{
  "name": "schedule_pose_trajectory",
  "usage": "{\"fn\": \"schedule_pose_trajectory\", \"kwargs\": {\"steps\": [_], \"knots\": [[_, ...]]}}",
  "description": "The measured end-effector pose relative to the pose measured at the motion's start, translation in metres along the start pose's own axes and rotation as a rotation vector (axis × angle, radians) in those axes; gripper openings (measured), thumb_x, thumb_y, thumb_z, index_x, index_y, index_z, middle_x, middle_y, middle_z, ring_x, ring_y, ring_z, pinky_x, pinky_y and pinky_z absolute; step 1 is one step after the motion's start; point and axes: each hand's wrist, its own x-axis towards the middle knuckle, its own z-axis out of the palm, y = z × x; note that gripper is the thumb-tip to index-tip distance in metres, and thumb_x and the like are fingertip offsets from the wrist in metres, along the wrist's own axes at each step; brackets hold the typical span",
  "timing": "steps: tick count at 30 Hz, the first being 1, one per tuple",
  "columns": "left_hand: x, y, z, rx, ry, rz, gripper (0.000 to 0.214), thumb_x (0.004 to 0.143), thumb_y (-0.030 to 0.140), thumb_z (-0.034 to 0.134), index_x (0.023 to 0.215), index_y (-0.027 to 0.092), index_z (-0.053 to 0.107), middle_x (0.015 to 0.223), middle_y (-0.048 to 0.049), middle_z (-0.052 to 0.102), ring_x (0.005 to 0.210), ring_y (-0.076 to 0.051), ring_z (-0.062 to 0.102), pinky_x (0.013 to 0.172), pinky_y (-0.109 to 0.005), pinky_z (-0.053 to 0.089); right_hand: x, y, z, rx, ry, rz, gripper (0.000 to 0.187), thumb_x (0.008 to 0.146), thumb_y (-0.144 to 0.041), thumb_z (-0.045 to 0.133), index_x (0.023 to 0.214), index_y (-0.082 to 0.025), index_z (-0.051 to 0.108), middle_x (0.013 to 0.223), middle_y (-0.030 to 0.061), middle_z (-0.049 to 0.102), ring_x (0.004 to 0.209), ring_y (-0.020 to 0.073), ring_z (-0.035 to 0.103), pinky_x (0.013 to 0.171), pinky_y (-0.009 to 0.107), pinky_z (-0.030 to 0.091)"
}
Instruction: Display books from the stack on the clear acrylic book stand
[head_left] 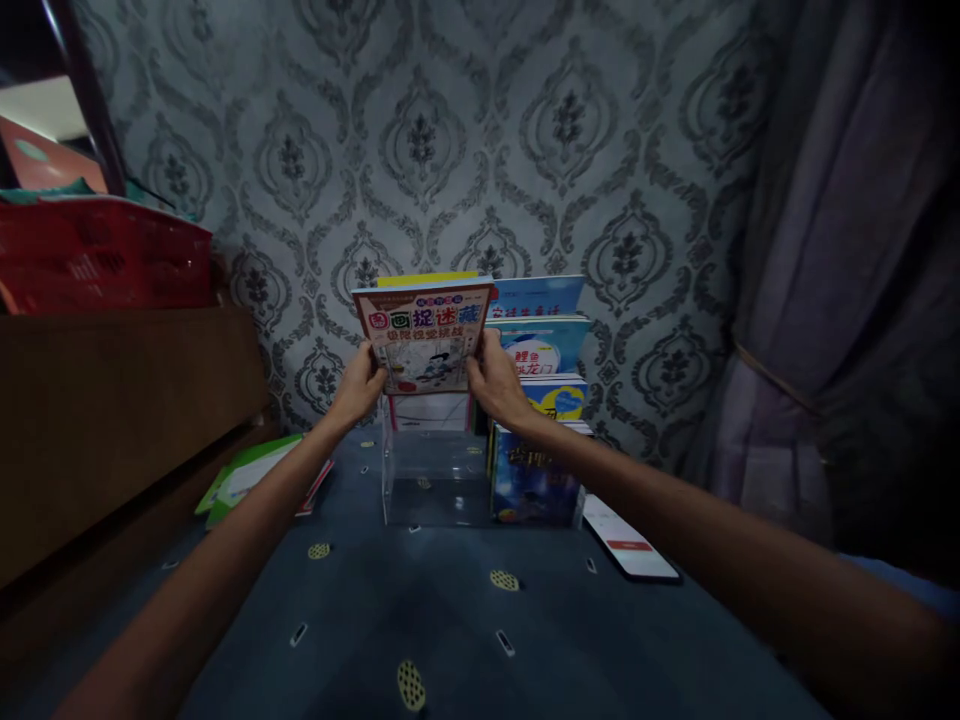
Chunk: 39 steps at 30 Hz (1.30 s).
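A children's picture book with a brown-edged cover and colourful Chinese title is held upright between my two hands. My left hand grips its lower left edge, and my right hand grips the right edge. The book is above the left side of a clear acrylic book rack. Behind it, a yellow book and a pink-edged book show in part. On the rack's right side stand several books in tiers, with a dark blue book in front and a light blue book farther back.
Green and white books lie at the left on the dark patterned cloth. A phone with a lit screen lies right of the rack. A red basket sits on a brown wooden ledge. A curtain hangs at the right.
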Motion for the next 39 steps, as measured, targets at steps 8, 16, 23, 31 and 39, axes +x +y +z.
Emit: {"fn": "schedule_pose_trajectory", "kwargs": {"steps": [8, 16, 23, 31, 39], "knots": [[0.0, -0.016, 0.011, 0.133, -0.055, 0.015, 0.029, 0.083, 0.016, 0.047, 0.112, 0.019, 0.052, 0.101, -0.0063, 0.065, 0.098, -0.025, 0.06, 0.091, -0.037, 0.045, 0.006, 0.016, 0.009, -0.063, -0.064, 0.085, 0.025, 0.082, -0.013, 0.041, 0.106, -0.022, 0.043, 0.096, 0.0099, 0.064, 0.09, 0.0289, 0.06, 0.08, 0.042, 0.048], [-0.001, -0.035, 0.023, 0.274, -0.024, -0.138, 0.012, 0.088, 0.022, 0.049, 0.1, 0.02, 0.052, 0.091, -0.0084, 0.064, 0.096, -0.03, 0.062, 0.088, -0.038, 0.044, 0.009, 0.015, 0.014, -0.197, -0.222, 0.222, 0.026, 0.083, -0.013, 0.048, 0.109, -0.014, 0.05, 0.106, 0.02, 0.067, 0.101, 0.034, 0.063, 0.089, 0.044, 0.048], [-0.004, -0.044, 0.032, 0.276, 0.029, -0.156, 0.007, 0.088, 0.025, 0.051, 0.093, 0.02, 0.051, 0.099, -0.0133, 0.064, 0.104, -0.031, 0.06, 0.094, -0.04, 0.043, 0.001, 0.01, 0.02, -0.176, -0.194, 0.188, 0.045, 0.082, -0.012, 0.045, 0.127, -0.008, 0.044, 0.115, 0.0226, 0.065, 0.104, 0.0336, 0.064, 0.091, 0.044, 0.05], [-0.001, -0.044, 0.034, 0.202, 0.066, -0.166, 0.007, 0.086, 0.026, 0.05, 0.084, 0.021, 0.054, 0.092, -0.0106, 0.066, 0.099, -0.029, 0.061, 0.091, -0.04, 0.044, -0.016, 0.025, 0.035, -0.071, -0.073, 0.147, 0.066, 0.079, -0.014, 0.045, 0.144, -0.01, 0.032, 0.134, 0.0203, 0.055, 0.127, 0.0314, 0.051, 0.107, 0.047, 0.042], [0.008, -0.048, 0.039, 0.205, 0.073, -0.257, 0.021, 0.091, 0.033, 0.042, 0.079, 0.021, 0.054, 0.088, -0.0095, 0.068, 0.092, -0.027, 0.063, 0.082, -0.035, 0.046, -0.02, 0.021, 0.031, -0.095, -0.071, 0.172, 0.063, 0.083, -0.014, 0.041, 0.145, -0.008, 0.036, 0.135, 0.0213, 0.053, 0.128, 0.0305, 0.049, 0.112, 0.048, 0.036]]}}
